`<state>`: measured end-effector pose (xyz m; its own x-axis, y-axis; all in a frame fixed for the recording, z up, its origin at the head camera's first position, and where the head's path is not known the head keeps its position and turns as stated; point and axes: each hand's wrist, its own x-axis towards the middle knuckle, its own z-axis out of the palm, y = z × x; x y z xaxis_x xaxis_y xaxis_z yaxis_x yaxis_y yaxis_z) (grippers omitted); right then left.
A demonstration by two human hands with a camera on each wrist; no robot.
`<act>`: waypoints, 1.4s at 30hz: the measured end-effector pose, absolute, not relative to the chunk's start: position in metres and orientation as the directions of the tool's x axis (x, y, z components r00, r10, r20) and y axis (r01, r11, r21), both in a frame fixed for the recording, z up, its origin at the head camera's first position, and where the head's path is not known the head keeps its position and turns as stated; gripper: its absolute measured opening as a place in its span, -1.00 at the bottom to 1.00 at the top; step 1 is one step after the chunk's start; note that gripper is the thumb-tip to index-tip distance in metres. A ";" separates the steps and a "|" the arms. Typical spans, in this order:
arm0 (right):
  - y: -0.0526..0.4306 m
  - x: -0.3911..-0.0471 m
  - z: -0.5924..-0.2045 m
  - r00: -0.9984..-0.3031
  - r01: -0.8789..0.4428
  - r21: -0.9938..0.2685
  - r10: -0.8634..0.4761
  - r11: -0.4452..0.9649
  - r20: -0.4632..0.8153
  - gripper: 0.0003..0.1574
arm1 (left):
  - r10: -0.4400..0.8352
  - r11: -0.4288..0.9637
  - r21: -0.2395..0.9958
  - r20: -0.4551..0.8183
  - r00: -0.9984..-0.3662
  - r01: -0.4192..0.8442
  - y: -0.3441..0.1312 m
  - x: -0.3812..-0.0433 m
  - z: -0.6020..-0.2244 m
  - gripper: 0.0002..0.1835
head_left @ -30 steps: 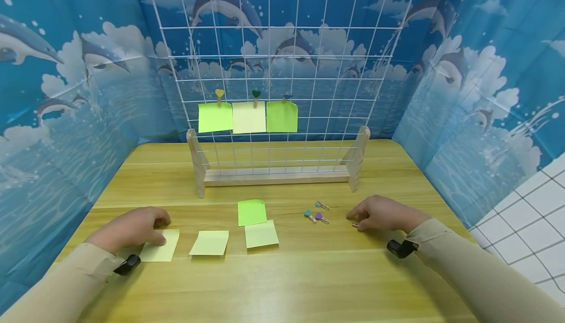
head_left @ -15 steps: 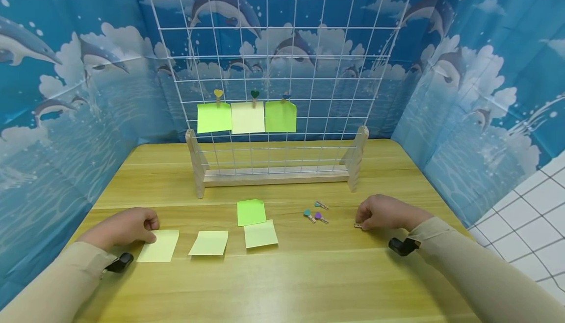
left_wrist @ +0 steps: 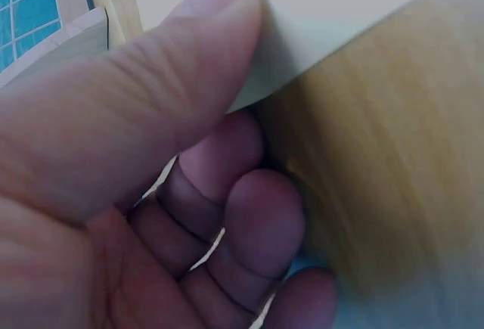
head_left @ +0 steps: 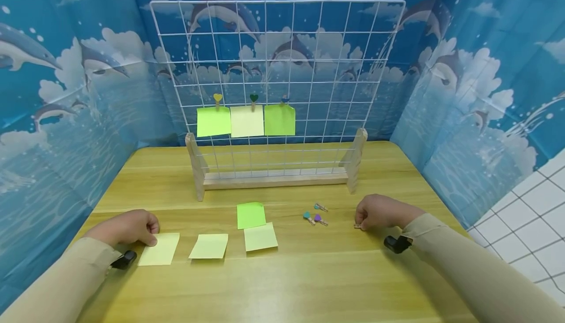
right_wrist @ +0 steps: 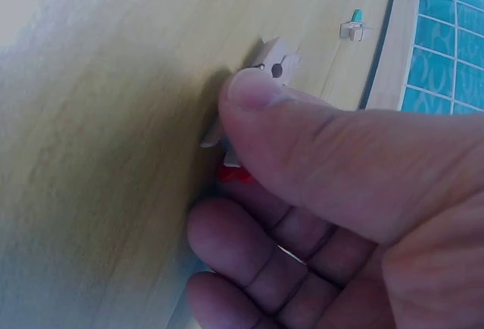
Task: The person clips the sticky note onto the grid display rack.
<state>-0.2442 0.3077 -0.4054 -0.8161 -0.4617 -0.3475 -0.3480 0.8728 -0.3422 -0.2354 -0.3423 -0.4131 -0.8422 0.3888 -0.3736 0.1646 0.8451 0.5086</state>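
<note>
My left hand [head_left: 132, 227] pinches the near-left corner of a pale yellow sticky note [head_left: 162, 251]. In the left wrist view the thumb lies on top of the paper [left_wrist: 340, 4] with curled fingers beneath its edge. At the right, my right hand [head_left: 383, 212] holds a small wooden clothespin [right_wrist: 278, 60] between thumb and curled fingers, low over the table. A bit of red decoration [right_wrist: 234, 173] shows under the thumb in the right wrist view. Left of that hand lie several clothespins, among them a teal heart one [head_left: 307, 216] and a purple heart one [head_left: 319, 219].
A white wire grid [head_left: 278, 60] stands upright in a wooden base [head_left: 275, 179] at the back. Three sticky notes hang from it by clothespins, including a pale one [head_left: 247, 121]. On the table lie a green note [head_left: 250, 215] and pale notes [head_left: 260, 237] beside the held one.
The left hand has drawn back slightly left to the note's corner. My right fingers have closed around the clothespin and shifted a little right. The head view has tilted slightly upward.
</note>
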 end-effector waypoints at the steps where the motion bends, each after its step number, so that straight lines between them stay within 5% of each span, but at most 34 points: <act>1: 0.308 -0.245 -0.406 -0.815 -0.352 -0.339 -0.464 0.872 -0.348 -0.84 | 0.390 0.847 0.506 -0.377 -0.840 0.167 -0.342 -0.236 -0.413 -0.73; 27: 0.301 -0.250 -0.406 -0.805 -0.333 -0.303 -0.437 0.893 -0.401 -0.75 | 0.402 0.844 0.520 -0.456 -0.794 0.129 -0.341 -0.244 -0.406 -0.67; 42: 0.298 -0.245 -0.402 -0.778 -0.387 -0.288 -0.478 0.876 -0.409 -0.74 | 0.466 0.760 0.584 -0.186 -0.865 0.284 -0.334 -0.251 -0.405 -0.88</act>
<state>-0.2446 0.2984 -0.4024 -0.7775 -0.4778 -0.4088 -0.3869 0.8760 -0.2881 -0.2509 -0.3341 -0.4046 -0.8648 0.4664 -0.1861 0.2844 0.7604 0.5839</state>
